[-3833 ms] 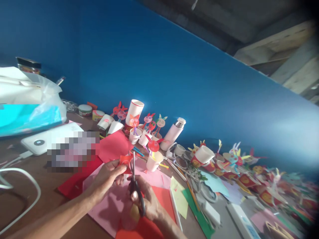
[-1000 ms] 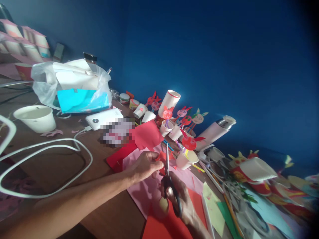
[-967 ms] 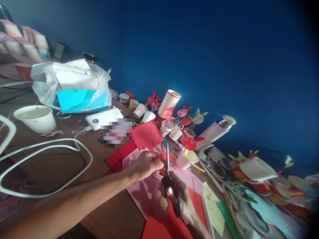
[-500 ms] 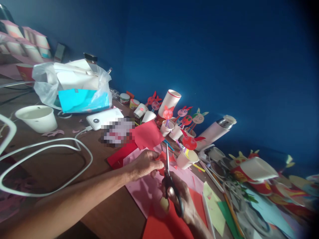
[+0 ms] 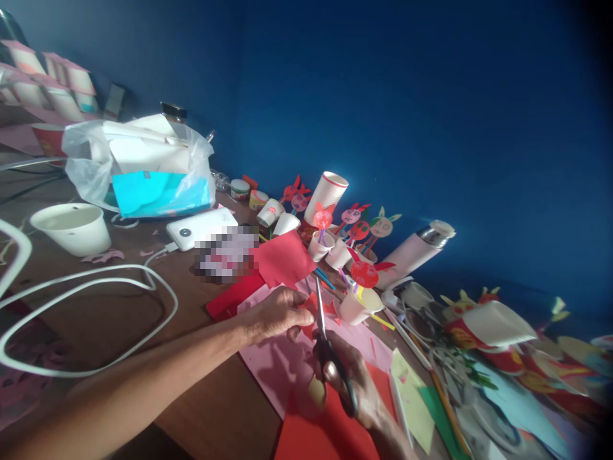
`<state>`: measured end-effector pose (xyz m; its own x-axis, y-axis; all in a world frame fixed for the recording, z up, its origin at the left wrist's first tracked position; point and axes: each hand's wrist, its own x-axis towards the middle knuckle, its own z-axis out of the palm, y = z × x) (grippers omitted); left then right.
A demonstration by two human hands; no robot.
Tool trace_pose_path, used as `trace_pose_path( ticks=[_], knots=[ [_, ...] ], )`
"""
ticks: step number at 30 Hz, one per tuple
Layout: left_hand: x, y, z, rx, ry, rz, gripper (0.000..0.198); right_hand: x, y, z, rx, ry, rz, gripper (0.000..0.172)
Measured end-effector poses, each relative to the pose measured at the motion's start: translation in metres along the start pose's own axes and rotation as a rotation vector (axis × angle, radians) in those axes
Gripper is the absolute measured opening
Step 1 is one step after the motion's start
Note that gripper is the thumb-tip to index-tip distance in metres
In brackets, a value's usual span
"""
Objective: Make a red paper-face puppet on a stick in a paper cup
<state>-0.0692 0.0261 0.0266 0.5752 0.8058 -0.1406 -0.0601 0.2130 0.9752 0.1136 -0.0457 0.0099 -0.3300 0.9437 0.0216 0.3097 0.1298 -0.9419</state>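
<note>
My left hand (image 5: 278, 314) pinches a small piece of red paper (image 5: 329, 310) just above the pink sheet (image 5: 275, 361). My right hand (image 5: 352, 377) is closed round the black handles of a pair of scissors (image 5: 328, 348), whose blades point up into the red piece. Both hands hover over pink and red sheets (image 5: 320, 437) on the wooden table (image 5: 205, 409). A paper cup with a red round-faced figure (image 5: 360, 295) stands just beyond the scissor tips.
Several paper cups with animal faces on sticks (image 5: 345, 239) line the blue wall, beside a white flask (image 5: 412, 255). A white bowl (image 5: 71, 228), a plastic bag (image 5: 143, 169), a white power bank (image 5: 198, 227) and a looping white cable (image 5: 90, 319) lie left. Coloured paper and crafts (image 5: 493, 358) crowd the right.
Since 3.8 s ago the view has swung left, showing the bowl and bag. In the last second the scissors and my right hand shifted slightly toward me; the left hand keeps its pinch.
</note>
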Motion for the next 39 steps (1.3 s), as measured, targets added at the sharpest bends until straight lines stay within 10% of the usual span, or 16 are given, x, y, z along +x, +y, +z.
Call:
trace_pose_path(
  ticks=[21,39],
  knots=[
    [0.001,0.005,-0.005,-0.01,-0.091,-0.051,0.01,-0.001,0.008,-0.004,0.079,-0.058,0.021,0.052],
    [0.005,-0.003,0.01,-0.262,0.049,-0.065,0.025,0.007,0.007,0.006,0.118,0.173,-0.017,0.052]
  ],
)
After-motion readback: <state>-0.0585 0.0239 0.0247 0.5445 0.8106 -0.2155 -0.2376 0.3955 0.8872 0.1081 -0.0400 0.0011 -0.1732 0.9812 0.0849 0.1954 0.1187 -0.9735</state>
